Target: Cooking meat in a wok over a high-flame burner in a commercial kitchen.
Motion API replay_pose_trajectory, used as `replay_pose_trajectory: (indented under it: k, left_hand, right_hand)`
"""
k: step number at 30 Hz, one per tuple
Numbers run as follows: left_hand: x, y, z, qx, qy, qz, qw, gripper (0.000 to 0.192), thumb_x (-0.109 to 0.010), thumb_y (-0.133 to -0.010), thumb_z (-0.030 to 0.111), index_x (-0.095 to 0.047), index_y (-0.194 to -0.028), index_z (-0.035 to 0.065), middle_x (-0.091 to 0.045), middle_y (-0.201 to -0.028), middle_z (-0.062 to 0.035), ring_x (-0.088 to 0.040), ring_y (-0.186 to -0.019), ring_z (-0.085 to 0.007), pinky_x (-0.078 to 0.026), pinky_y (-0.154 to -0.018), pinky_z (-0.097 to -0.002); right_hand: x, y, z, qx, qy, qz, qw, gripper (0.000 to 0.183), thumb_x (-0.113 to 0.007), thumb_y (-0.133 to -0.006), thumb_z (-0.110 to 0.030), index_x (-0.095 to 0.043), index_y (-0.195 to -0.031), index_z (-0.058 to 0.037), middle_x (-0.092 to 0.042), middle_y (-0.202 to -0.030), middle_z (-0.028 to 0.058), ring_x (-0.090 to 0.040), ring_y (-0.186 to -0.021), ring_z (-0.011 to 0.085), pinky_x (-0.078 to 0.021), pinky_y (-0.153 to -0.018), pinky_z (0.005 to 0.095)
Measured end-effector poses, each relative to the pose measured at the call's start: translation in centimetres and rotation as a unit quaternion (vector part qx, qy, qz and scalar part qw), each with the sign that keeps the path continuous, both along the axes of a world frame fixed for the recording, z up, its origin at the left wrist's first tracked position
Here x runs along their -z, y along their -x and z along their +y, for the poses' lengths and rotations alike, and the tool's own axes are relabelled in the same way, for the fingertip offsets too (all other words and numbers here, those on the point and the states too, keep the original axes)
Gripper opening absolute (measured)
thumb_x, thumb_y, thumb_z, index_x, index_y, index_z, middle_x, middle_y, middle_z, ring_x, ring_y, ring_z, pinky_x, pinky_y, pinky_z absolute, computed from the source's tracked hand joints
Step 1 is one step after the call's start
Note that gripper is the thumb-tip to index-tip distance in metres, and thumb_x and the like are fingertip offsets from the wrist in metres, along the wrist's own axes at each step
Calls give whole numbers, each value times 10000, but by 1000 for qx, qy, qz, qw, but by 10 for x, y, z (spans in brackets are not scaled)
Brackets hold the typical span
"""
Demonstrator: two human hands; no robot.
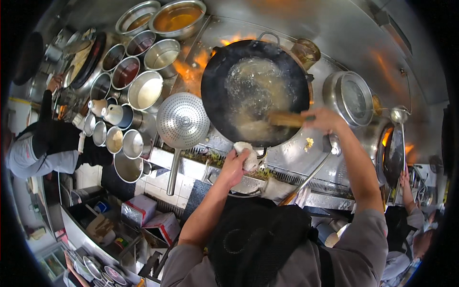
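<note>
A large black wok (215, 89) sits over a flaming burner, with cloudy water swirling in its middle. My left hand (235, 166) grips a folded white cloth (247, 156) at the wok's near rim, beside its loop handle. Over the right part of the wok, my right hand (321, 120) holds a wooden-looking brush or whisk (287, 119), blurred, its end down at the water. A perforated steel strainer (183, 120) lies left of the wok, its handle towards me. Right of the wok, a ladle (315, 168) rests on the steel stove top.
Flames (193, 68) rise at the wok's left. Steel pots (145, 89) and basins (177, 21) crowd the left. A lidded steel pot (331, 93) stands at the right. Co-workers stand at far left (43, 150) and far right (401, 219), the right one by another wok (392, 154).
</note>
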State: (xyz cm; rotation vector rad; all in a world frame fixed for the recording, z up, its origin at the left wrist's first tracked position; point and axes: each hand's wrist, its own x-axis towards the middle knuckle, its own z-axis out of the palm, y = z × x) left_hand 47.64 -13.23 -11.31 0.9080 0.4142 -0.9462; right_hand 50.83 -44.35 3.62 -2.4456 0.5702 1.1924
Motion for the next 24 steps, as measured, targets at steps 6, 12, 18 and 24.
replay_pose_trajectory:
  k: [6,12,18,24]
  left_hand:
    - [3,-3,-9,27,9,3,1000,326,-571,-979,183,-490,-1254,29,-608,-1119,-100,-636,-962,-228,-587,-745,-436]
    - [6,7,-3,1,-14,-25,1000,335,-561,-987,209,-483,-1260,32,-609,-1122,-100,-638,-953,-218,-593,-752,-449]
    - [-4,6,-12,39,-26,-38,998,328,-552,-993,239,-491,-1258,57,-608,-1123,-91,-632,-955,-218,-593,-763,-448]
    - [2,7,-4,21,-29,-27,999,338,-550,-994,232,-479,-1273,55,-593,-1156,-93,-618,-997,-233,-591,-773,-457]
  right_hand:
    - [109,-26,72,17,79,-268,960,620,-592,-892,-437,-441,-1439,-186,-645,-1135,260,-628,-1069,383,-493,-948,459]
    - [90,47,21,-133,-108,-224,959,645,-646,-848,-449,-509,-1396,-139,-656,-1127,249,-643,-1037,387,-511,-900,450]
    - [38,-26,24,3,-4,-134,991,607,-663,-835,-427,-553,-1355,-133,-642,-1155,257,-631,-1073,366,-512,-929,408]
    - [100,32,65,-54,-68,-248,965,634,-646,-858,-414,-494,-1405,-131,-617,-1216,251,-610,-1102,394,-441,-1020,405]
